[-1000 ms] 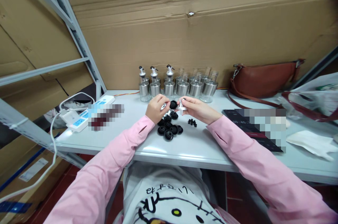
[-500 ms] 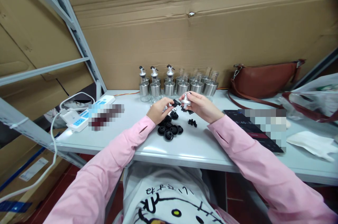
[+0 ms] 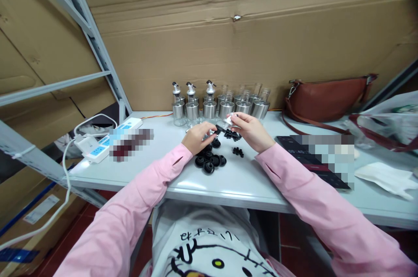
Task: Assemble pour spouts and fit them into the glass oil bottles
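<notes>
My left hand (image 3: pixel 198 136) pinches a small black plastic piece (image 3: pixel 220 129) between thumb and fingertips. Close by on the right, my right hand (image 3: pixel 251 129) grips a silver pourer spout (image 3: pixel 229 120), partly covered by the fingers. The two pieces are near each other; whether they touch I cannot tell. Below the left hand lies a pile of round black stoppers (image 3: pixel 209 164). Small black caps (image 3: pixel 238 152) sit in a cluster nearer the table edge. Between the hands, more black plastic pieces (image 3: pixel 232 136) lie on the table.
Several glass bottles with steel sleeves (image 3: pixel 209 109) stand along the cardboard wall, three with pourers fitted. A white power strip (image 3: pixel 101 148) lies left. On the right are a dark phone or tablet (image 3: pixel 313 159), a brown handbag (image 3: pixel 326 99) and a white cloth-like item (image 3: pixel 387 177).
The silver pourer spout has been turned in my right hand and shows less of its round base. The black pieces behind it are more visible. My left hand has barely moved.
</notes>
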The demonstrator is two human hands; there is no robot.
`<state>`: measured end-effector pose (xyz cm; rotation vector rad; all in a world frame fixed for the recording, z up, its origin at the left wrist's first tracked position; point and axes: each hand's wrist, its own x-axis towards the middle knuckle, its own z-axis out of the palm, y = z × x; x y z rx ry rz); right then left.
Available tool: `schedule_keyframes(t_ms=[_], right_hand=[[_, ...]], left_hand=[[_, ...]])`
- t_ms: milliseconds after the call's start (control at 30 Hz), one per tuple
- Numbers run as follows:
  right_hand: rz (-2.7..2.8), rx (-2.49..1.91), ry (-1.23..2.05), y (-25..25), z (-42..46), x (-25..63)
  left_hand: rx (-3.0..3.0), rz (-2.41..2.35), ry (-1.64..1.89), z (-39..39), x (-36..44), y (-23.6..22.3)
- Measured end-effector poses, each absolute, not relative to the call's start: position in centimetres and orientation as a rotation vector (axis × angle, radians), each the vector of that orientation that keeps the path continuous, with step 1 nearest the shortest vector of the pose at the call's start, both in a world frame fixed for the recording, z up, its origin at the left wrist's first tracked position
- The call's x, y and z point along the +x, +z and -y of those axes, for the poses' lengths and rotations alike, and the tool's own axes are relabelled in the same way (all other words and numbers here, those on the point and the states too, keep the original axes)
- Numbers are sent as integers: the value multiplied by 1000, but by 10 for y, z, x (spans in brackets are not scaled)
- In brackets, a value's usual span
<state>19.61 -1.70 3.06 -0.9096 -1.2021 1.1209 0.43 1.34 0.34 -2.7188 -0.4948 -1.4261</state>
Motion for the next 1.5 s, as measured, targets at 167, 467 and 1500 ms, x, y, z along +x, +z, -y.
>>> schedule_keyframes(t_ms=[167, 467, 1500], right_hand=[[1209, -922, 1090, 31, 17, 196], [1210, -915, 1071, 30, 16, 194], [1860, -919, 402, 22, 26, 183]], left_hand=[[-2723, 492, -1431, -13, 4, 3], [-2734, 483, -1418, -12, 5, 4], [-2775, 794, -1356, -12, 5, 3]])
